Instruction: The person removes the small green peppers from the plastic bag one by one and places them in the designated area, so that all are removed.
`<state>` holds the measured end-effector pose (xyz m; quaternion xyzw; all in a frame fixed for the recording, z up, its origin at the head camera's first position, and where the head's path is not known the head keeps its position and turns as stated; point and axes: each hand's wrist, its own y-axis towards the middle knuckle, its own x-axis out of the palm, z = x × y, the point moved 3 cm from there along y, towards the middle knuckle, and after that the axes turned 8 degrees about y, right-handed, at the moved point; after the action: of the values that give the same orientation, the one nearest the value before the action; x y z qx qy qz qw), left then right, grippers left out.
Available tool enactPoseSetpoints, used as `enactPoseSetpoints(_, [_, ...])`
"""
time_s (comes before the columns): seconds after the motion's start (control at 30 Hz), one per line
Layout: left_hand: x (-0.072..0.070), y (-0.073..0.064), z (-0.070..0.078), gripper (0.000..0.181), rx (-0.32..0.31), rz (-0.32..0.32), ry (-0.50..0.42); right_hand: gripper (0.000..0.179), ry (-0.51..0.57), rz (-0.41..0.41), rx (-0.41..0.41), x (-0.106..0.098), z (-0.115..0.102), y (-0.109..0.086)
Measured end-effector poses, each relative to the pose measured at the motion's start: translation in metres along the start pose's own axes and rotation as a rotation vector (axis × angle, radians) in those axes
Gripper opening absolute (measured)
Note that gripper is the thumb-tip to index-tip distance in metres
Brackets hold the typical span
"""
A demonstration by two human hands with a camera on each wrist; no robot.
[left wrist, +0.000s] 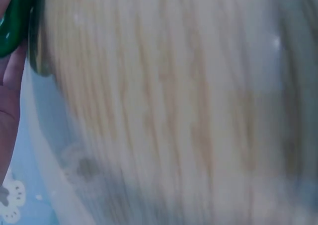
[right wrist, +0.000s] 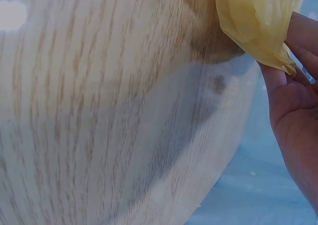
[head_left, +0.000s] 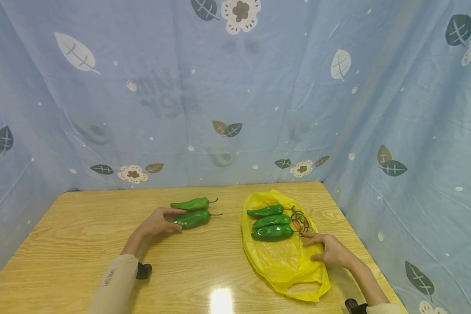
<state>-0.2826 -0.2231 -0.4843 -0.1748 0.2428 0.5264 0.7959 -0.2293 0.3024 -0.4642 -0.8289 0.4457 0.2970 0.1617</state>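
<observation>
Across the pale-brown, wood-grained table (head_left: 188,261), as shown by the head view, a long, glossy green pepper (head_left: 194,219) is held between the thumb and fingers of the left hand (head_left: 157,223). A matching green pepper (head_left: 191,204) is set just beyond it, so closely that it could be knocked askew by those fingers. At the right, three glossy green peppers (head_left: 273,221) are borne by a crumpled, thin yellow plastic bag (head_left: 271,261); whether inside or on top cannot be told. They could be rolled about if its slack film were tugged by the right hand (head_left: 329,250). Five peppers, one bag and two hands are counted.

By the left wrist view, the held pepper is mostly cut off. By the right wrist view, the bag's edge is shown pinched.
</observation>
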Motion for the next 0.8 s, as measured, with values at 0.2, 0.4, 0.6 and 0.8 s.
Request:
enactPoseSetpoints(0.2, [-0.008, -0.009, -0.001, 0.057, 0.029, 0.008, -0.145, 0.033, -0.009, 0.009, -0.009, -0.001, 0.000, 0.001])
enactPoseSetpoints(0.4, [-0.014, -0.018, 0.003, 0.057, 0.083, 0.082, -0.129, 0.033, -0.007, 0.006, -0.003, -0.001, -0.001, 0.001])
enactPoseSetpoints(0.6, [-0.018, -0.030, 0.009, 0.055, 0.108, 0.111, -0.129, 0.033, -0.006, 0.005, -0.001, -0.001, 0.001, 0.001])
enactPoseSetpoints(0.8, [-0.016, -0.042, 0.014, 0.053, 0.141, 0.115, -0.119, 0.033, -0.001, 0.005, 0.008, 0.000, 0.003, 0.000])
